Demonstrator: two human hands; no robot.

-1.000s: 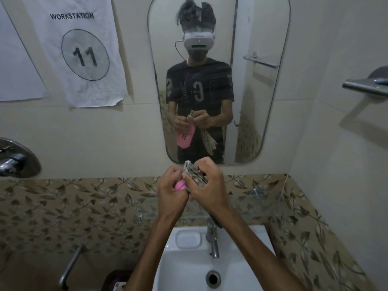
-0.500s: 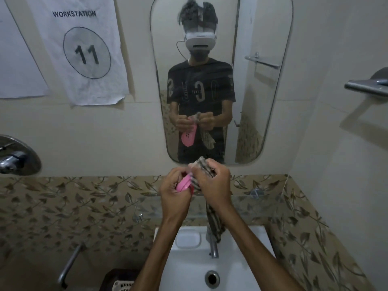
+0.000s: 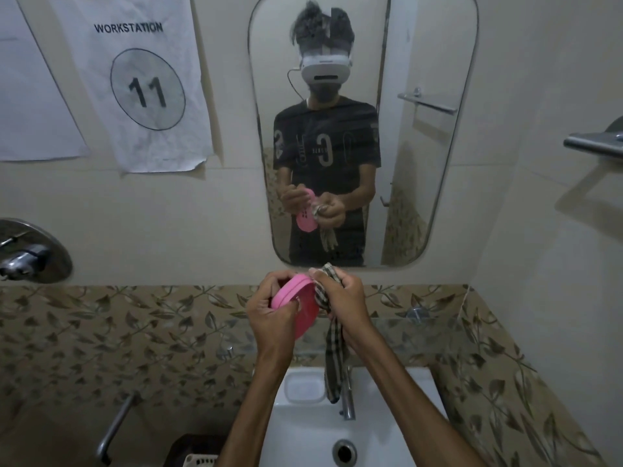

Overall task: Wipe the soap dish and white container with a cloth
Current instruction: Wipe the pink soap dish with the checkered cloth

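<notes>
Above sink [image 3: 371,433], soap dish [image 3: 296,306] between left-hand fingers [image 3: 286,310].

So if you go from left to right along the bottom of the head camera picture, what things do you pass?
Metal pipe → white basket → sink drain hole → leaf-patterned wall tiles on the right.

The oval plastic soap dish [image 3: 296,306] is bright pink. At its three o'clock, the woven cotton cloth [image 3: 333,358] is checked brown and cream. The ceramic basin [image 3: 303,429] is white (tiles [image 3: 101,332] show brown leaves on tan).
</notes>
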